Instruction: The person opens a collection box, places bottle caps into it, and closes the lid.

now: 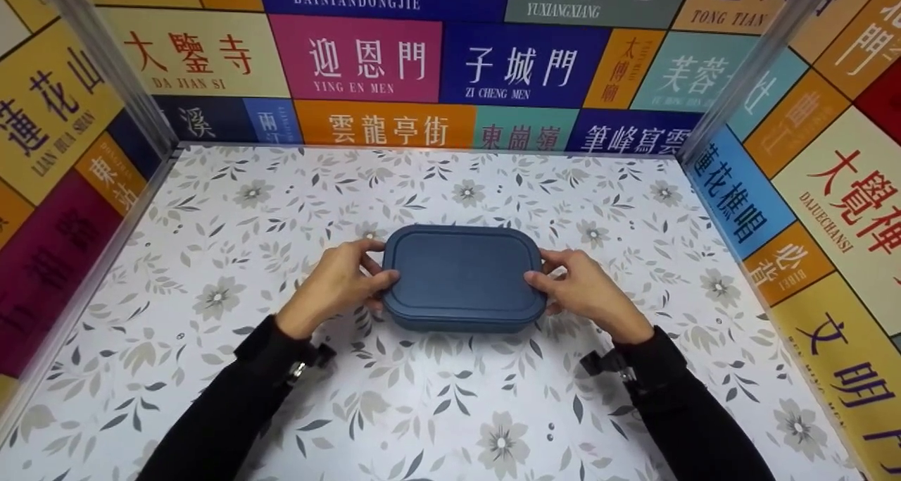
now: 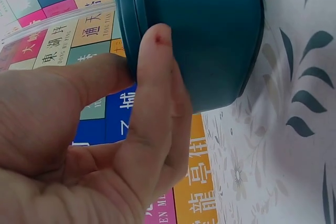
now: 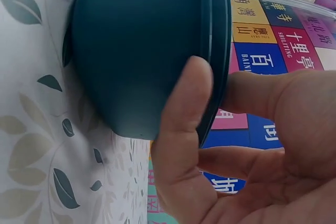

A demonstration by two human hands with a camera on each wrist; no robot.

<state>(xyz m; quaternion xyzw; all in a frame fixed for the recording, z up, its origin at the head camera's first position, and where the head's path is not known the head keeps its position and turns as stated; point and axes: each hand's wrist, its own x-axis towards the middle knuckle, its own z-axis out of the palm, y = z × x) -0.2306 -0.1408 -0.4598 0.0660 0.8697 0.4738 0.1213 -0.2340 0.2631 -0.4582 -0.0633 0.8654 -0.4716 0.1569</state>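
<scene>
A dark blue lunch box with a rounded rectangular lid stands in the middle of the table, its lid in place. My left hand grips its left end, thumb on the lid's edge and fingers against the side. At the opposite end my right hand holds it the same way. In the left wrist view, one finger of the left hand lies along the box's side wall, just under the lid rim. The right wrist view shows the right hand with a finger on the wall below the rim.
A white cloth printed with grey leaves and flowers covers the table. Colourful panels with Chinese lettering rise along the back, left and right edges. Clear strips run up the corners.
</scene>
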